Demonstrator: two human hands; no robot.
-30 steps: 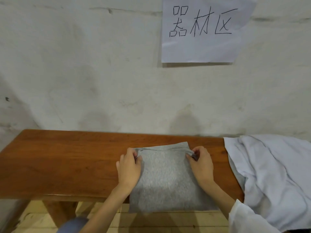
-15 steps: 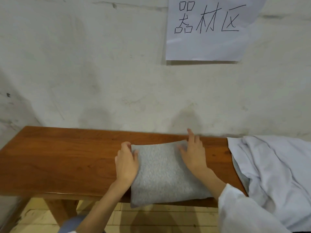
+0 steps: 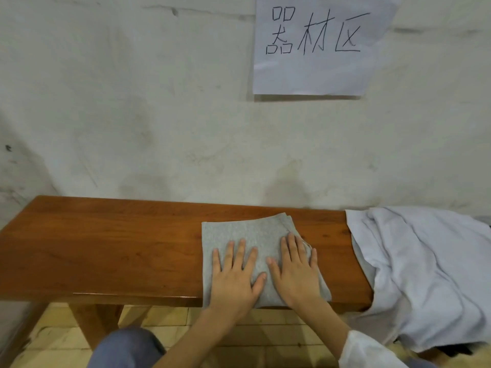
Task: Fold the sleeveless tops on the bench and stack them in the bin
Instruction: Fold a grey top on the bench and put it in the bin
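**Grey top (image 3: 249,232) pressed flat under two hands**

The grey top is folded and lies on the wooden tabletop (image 3: 106,248), with its near edge hanging slightly over the front. The left hand (image 3: 235,280) and the right hand (image 3: 295,272) rest on it side by side. Their fingers are straight and spread, grasping nothing. To the right of the grey top, apart from it, lies a heap of white cloth (image 3: 425,261).

Left grip (image 3: 235,277), right grip (image 3: 295,274): flat, palms down.

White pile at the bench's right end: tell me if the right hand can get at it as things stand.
Probably yes. The right hand lies flat on the folded grey top, holding nothing, and only a bare strip of bench separates it from the white pile.
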